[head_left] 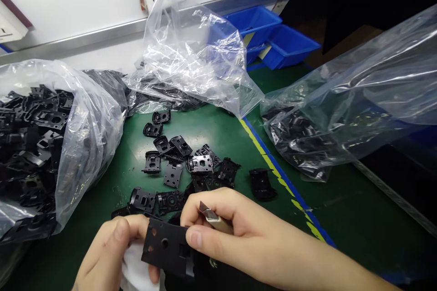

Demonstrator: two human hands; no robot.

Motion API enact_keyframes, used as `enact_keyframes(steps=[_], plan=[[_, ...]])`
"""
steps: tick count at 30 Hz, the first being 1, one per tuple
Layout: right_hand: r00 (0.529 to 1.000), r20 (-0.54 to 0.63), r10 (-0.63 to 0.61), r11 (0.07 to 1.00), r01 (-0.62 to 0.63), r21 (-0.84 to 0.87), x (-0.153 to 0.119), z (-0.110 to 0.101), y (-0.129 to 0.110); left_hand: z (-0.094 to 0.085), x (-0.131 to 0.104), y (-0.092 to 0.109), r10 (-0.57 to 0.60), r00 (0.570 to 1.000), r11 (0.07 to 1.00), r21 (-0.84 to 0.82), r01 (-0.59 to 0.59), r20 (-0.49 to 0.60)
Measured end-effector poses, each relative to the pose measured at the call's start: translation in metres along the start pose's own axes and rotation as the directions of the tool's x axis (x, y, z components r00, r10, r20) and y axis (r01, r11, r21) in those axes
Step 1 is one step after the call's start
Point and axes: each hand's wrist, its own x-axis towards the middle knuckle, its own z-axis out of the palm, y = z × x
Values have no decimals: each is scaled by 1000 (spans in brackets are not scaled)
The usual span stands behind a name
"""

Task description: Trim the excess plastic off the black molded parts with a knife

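Left hand [109, 248] and right hand [232, 232] pinch opposite ends of one black plate [167, 249], presumably steadying it before me; my right also grasps a bladed tool [216, 221]. Similar parts [172, 174] lie beyond on the table [218, 129], likely for easy reach.

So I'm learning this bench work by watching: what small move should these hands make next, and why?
I'd probably have the left hand bring its thumb onto the black part: that thumb stands off it, while the right hand pinches the other end and must also hold the knife.
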Motion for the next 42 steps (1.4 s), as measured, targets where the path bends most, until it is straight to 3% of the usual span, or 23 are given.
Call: enact_keyframes(steps=[3, 8, 11, 18, 24, 29, 35, 42], plan=[[999, 29, 15, 1000, -15, 4, 1, -2, 1, 0, 1, -1, 68, 998, 998, -2, -68, -14], [1000, 4, -16, 995, 16, -102, 3, 0, -1, 1, 4, -4, 139, 986, 967, 226, -117, -87], [999, -14, -32, 985, 30, -170, 5, 1, -1, 2, 6, -3, 195, 977, 954, 249, -169, -82], [1000, -24, -12, 980, 7, -199, 6, 0, 0, -5, 8, -4, 173, 984, 949, 273, -158, -32], [999, -29, -24, 973, 17, -230, 7, 2, -1, -2, 8, -1, 118, 991, 953, 289, -96, -59], [999, -43, -30, 981, 21, -190, 8, 2, -1, -5, 7, 1, 128, 991, 959, 250, -132, 35], [998, -47, -39, 979, 28, -202, 9, 7, 0, -5, 14, -4, 154, 988, 942, 306, -141, -20], [989, -106, -99, 976, 75, -207, 11, 6, -2, -16, 15, 0, 145, 972, 977, 126, -171, 186]])
